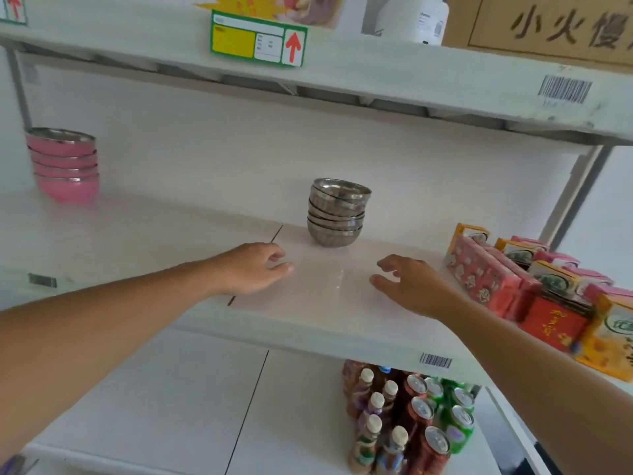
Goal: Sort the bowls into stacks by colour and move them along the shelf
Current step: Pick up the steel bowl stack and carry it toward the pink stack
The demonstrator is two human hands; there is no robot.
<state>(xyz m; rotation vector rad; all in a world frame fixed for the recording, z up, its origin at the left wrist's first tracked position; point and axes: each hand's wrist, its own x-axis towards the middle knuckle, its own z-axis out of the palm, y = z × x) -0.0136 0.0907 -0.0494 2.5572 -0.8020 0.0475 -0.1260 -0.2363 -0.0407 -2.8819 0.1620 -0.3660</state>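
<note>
Stack of steel bowls [337,214], nested upright, near the back of the middle shelf [191,234], just right of the seam between two shelf panels. Stack of pink bowls [65,166] with steel rims, well apart at the far left of the same shelf, close to the back wall. Left hand [251,269] and right hand [411,286] in front of the steel stack, one to each side, palms turned inward toward each other, neither touching a bowl. Fingers of both hands loosely curled and spread, holding nothing; bare shelf surface between them. Red and yellow cartons [534,286] in rows at the right end of the shelf, just beside the right hand. Barcode sticker [435,361] on the front edge of the shelf. Bottles [371,423] with pale caps and drink cans [438,416] in red and green grouped on the lower shelf, below the right forearm. Green-bordered price tag [258,39] with a red upward arrow on the edge of the upper shelf, with a cardboard box [548,25] at the right on that shelf.
</note>
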